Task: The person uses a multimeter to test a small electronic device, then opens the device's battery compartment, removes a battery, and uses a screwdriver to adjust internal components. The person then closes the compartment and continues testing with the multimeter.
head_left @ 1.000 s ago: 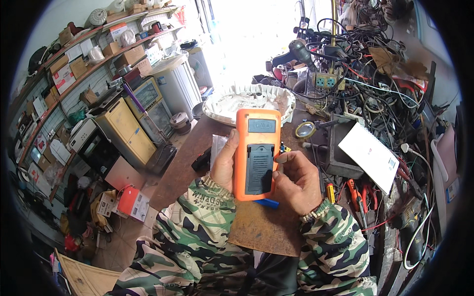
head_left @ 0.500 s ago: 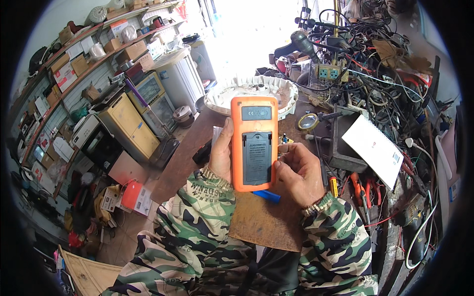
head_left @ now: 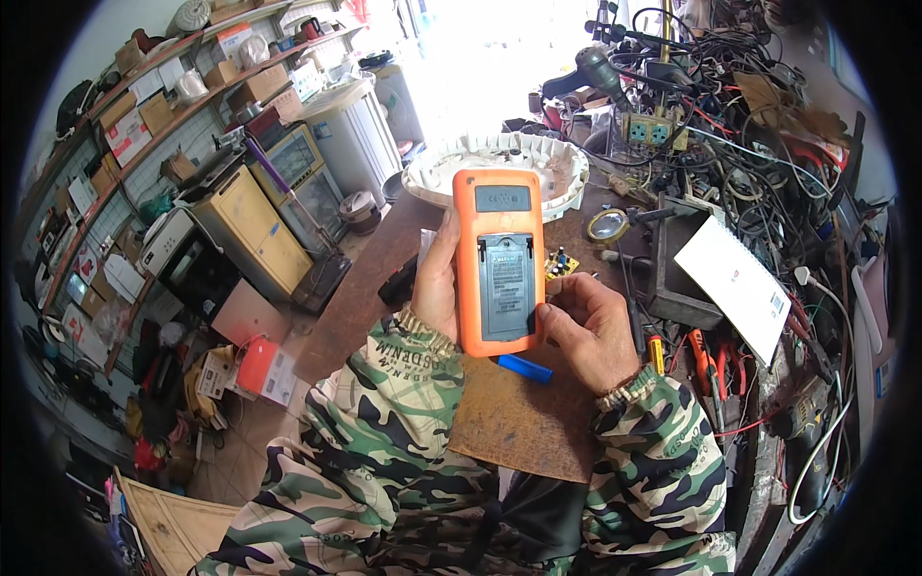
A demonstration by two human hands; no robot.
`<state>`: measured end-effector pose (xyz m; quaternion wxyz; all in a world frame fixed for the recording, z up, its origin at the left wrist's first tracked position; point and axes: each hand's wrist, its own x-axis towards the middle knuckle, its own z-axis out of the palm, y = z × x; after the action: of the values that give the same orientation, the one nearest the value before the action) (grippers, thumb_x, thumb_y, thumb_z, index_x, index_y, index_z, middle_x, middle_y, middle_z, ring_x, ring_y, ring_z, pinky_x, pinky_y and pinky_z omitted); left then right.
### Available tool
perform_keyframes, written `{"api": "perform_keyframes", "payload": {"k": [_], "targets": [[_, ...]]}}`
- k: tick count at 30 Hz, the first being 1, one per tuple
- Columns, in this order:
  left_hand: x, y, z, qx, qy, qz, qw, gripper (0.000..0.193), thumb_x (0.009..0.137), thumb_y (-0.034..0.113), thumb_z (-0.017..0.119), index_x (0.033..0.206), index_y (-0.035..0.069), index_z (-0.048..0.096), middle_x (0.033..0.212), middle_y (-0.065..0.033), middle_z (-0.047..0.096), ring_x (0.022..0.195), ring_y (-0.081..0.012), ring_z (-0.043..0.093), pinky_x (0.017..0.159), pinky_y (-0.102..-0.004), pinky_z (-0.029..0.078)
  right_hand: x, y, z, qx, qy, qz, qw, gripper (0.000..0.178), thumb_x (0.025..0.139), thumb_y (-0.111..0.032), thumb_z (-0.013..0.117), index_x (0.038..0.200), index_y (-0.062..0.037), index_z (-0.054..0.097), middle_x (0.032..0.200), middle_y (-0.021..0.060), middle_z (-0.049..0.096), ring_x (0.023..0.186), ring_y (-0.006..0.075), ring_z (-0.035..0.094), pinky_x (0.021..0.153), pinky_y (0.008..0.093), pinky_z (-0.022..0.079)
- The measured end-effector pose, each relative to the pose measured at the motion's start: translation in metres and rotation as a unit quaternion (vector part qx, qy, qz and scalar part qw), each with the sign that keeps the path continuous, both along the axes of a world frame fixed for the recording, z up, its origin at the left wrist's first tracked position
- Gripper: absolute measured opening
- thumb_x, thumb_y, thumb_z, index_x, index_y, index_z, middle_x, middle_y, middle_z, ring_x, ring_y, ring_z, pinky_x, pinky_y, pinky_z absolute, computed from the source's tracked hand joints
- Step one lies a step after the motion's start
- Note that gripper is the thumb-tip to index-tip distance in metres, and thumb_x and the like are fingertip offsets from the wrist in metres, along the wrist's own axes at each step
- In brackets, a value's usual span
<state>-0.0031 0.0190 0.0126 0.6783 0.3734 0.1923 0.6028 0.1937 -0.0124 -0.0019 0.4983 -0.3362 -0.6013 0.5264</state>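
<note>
A multimeter (head_left: 507, 288) in an orange case is held upright over the bench, its back turned toward me. Its grey battery cover with a small stand fills the middle of that back. My left hand (head_left: 438, 283) is closed around the left side, with the thumb along the edge and the other fingers hidden behind. At the lower right edge, my right hand (head_left: 591, 326) is closed, its thumb and curled fingers pinching against the case. Beneath the meter lies a blue strip-like object (head_left: 525, 369). A small yellow circuit board (head_left: 560, 263) shows just beyond my right fingers.
A round white plastic tub part (head_left: 574, 187) stands behind the meter on the brown workbench (head_left: 519, 432). To the right are a magnifier (head_left: 608, 226), a grey tray (head_left: 682, 307), a white spiral notebook (head_left: 735, 288), red-handled pliers (head_left: 703, 360) and tangled cables. Shelves with boxes line the left.
The multimeter and both hands sit slightly higher and further right in view, while the bench scene has shifted a little too. More of the yellow circuit board shows. The grip looks the same.
</note>
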Motion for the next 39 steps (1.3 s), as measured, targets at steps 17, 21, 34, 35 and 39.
{"api": "perform_keyframes", "payload": {"k": [17,21,34,35,39], "targets": [[0.0,-0.002,0.004,0.002,-0.018,-0.009,1.0,0.077,0.099,0.066,0.051,0.143,0.002,0.051,0.122,-0.0239,0.066,0.108,-0.0376,0.069,0.09,-0.0493,0.061,0.002,0.003,-0.008,0.045,-0.006,-0.006,0.999,0.022,0.091,-0.002,0.075,0.11,0.0042,0.066,0.087,0.0045,0.071,0.077,0.0093,0.067,0.067,0.025,0.053],[0.002,-0.006,0.008,0.007,-0.011,0.002,1.0,0.08,0.098,0.067,0.051,0.143,0.001,0.05,0.122,-0.0241,0.066,0.108,-0.0375,0.069,0.09,-0.0492,0.061,0.002,0.005,-0.01,0.037,0.016,0.006,0.999,0.021,0.09,-0.002,0.075,0.109,0.0035,0.066,0.086,0.003,0.07,0.076,0.0083,0.066,0.068,0.0246,0.053],[0.004,-0.019,0.012,0.022,0.007,-0.008,1.0,0.068,0.102,0.061,0.051,0.141,0.005,0.054,0.123,-0.0127,0.068,0.107,-0.0245,0.069,0.092,-0.0411,0.059,-0.003,-0.002,-0.002,0.029,-0.012,0.038,0.999,0.042,0.09,-0.021,0.083,0.115,0.0078,0.065,0.098,0.0114,0.075,0.085,0.013,0.072,0.076,0.0285,0.059],[0.005,-0.02,0.011,0.018,0.009,-0.002,1.0,0.068,0.102,0.061,0.051,0.141,0.005,0.054,0.123,-0.0126,0.068,0.108,-0.0243,0.069,0.092,-0.041,0.059,-0.003,-0.003,-0.003,0.034,-0.015,0.04,0.998,0.044,0.089,-0.022,0.083,0.116,0.0083,0.064,0.099,0.0122,0.076,0.087,0.0136,0.072,0.077,0.0291,0.059],[0.008,-0.013,0.004,0.02,-0.004,-0.021,1.0,0.068,0.103,0.061,0.049,0.141,0.005,0.055,0.124,-0.0121,0.067,0.109,-0.0241,0.069,0.093,-0.0405,0.058,0.003,-0.002,-0.006,0.051,-0.059,0.011,0.997,0.05,0.088,-0.025,0.085,0.118,0.0094,0.064,0.102,0.0156,0.076,0.091,0.0167,0.073,0.08,0.0316,0.059]]}}
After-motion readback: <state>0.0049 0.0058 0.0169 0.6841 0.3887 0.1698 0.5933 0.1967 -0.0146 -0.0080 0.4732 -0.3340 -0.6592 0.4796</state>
